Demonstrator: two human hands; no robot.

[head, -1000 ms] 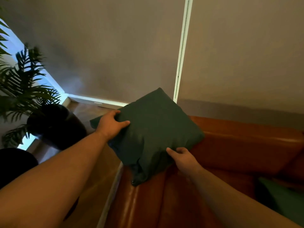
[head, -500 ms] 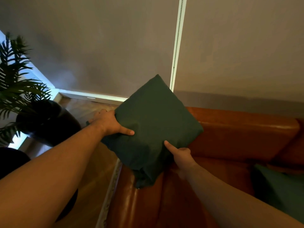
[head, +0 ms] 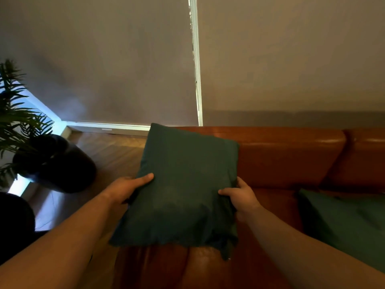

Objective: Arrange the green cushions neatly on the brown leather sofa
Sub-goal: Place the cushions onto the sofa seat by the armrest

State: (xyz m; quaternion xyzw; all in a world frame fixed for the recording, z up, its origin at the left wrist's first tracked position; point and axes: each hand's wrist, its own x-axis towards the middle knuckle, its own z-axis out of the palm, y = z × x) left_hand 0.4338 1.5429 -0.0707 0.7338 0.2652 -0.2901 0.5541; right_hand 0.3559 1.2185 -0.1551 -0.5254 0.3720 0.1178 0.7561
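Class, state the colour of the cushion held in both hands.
Dark green, plain with no pattern: the cushion shows best in the head view, the only one given.

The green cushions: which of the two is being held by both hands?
The left cushion, at the end of the sofa: the left hand and right hand grip its side edges. The right cushion lies untouched on the seat.
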